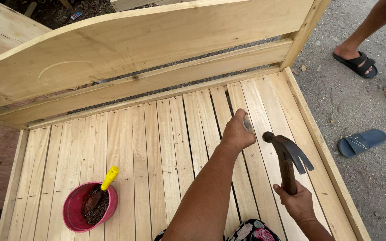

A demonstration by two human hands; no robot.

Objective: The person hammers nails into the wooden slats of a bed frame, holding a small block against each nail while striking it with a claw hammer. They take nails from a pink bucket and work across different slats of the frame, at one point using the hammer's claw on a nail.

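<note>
My right hand (296,201) grips the brown wooden handle of a claw hammer (287,154), its dark metal head raised just above the slats. Just left of the hammer head, my left hand (237,131) is closed with fingers pinched against a pale wooden slat (252,160); whatever it pinches is too small to see. Both hands are over the right part of a slatted wooden bed base (157,147). A curved wooden headboard (112,49) stands at the far end.
A red bowl (73,209) holding several nails and a yellow-handled tool (110,177) rests on the slats at lower left. Another person's legs in black sandals (358,64) stand on the gravel at right. A blue slide sandal (360,142) lies beside the bed rail (322,151).
</note>
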